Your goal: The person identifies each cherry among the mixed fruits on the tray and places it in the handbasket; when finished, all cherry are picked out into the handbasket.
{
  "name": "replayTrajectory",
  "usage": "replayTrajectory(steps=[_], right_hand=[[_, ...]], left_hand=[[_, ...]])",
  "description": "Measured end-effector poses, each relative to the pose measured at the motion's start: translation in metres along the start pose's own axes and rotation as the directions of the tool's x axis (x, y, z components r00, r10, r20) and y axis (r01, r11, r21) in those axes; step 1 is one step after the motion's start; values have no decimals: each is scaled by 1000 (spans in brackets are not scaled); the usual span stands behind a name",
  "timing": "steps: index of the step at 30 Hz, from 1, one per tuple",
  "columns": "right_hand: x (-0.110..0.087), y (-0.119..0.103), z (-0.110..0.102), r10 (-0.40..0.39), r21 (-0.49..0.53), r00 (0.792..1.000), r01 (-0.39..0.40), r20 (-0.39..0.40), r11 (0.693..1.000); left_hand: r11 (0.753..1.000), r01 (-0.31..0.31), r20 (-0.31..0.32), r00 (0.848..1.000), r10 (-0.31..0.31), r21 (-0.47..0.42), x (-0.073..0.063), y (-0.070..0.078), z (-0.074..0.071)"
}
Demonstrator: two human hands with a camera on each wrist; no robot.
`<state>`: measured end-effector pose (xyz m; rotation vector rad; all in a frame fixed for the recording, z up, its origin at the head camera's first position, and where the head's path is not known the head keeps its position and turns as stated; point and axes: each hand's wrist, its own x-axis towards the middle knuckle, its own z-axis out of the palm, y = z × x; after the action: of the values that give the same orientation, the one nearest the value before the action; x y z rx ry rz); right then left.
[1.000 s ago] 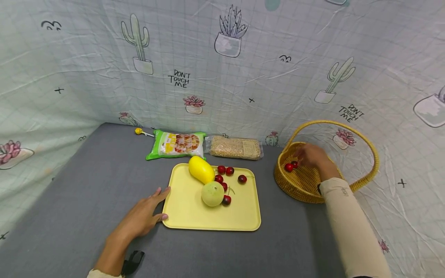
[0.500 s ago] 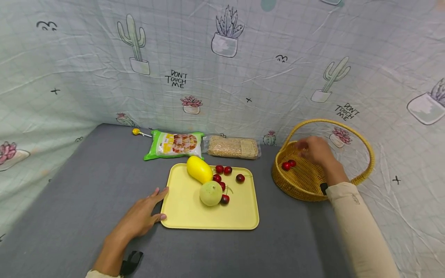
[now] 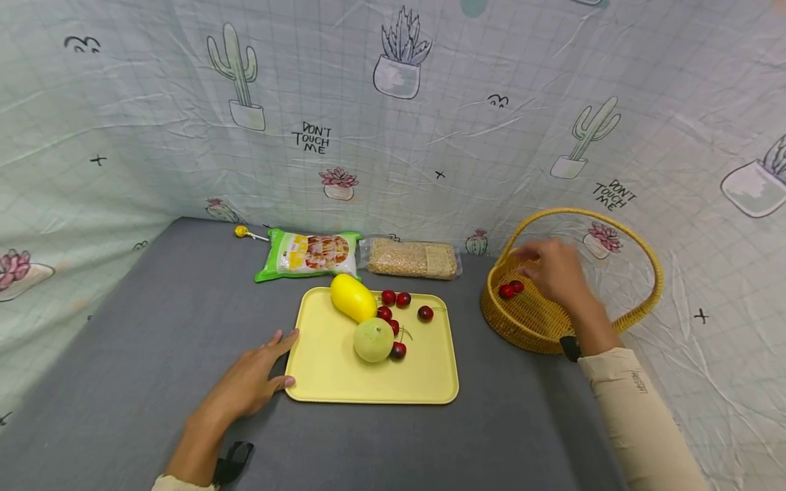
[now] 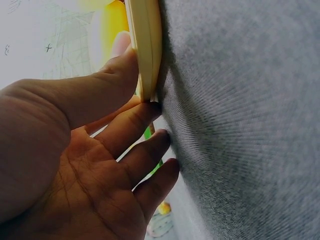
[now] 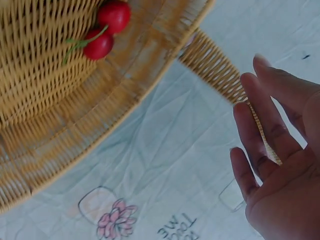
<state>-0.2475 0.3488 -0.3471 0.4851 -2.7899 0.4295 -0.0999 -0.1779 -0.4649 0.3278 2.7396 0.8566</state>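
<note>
My left hand [image 3: 248,382] rests against the left edge of a yellow tray [image 3: 331,378]. In the left wrist view the thumb [image 4: 120,65] lies on the tray rim and the other fingers spread loosely beside it, tips at the cloth. On the tray are a yellow mango-shaped fruit [image 3: 353,298], a round pale green fruit [image 3: 373,340] and several dark red cherries [image 3: 426,314]. My right hand [image 3: 555,273] hovers over the wicker basket [image 3: 512,327], fingers loosely bent with nothing between them. Two red cherries [image 5: 114,16] with green stems lie inside the basket.
Behind the tray lie a green-and-white food packet [image 3: 313,254] and a clear bag of grain [image 3: 410,259]. A yellow lollipop [image 3: 242,232] is at the far left. The basket's tall handle [image 3: 651,286] arches up near the right arm. A printed cloth [image 3: 393,136] hangs behind.
My right hand has drawn up and back a little from the two cherries in the basket. My left hand stays at the tray edge. The view has shifted slightly.
</note>
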Motion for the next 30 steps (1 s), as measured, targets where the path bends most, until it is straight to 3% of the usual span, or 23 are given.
replayTrajectory(steps=[14,30], right_hand=[[-28,-53,22,-144,54,988,147,-49,988],[-53,-108,65,-243,108,970,240,23,965]], left_hand=[[1000,-13,-22,1000,14,14,0,1,-1],[1000,-21,-30,999,22,24,-1,0,1]])
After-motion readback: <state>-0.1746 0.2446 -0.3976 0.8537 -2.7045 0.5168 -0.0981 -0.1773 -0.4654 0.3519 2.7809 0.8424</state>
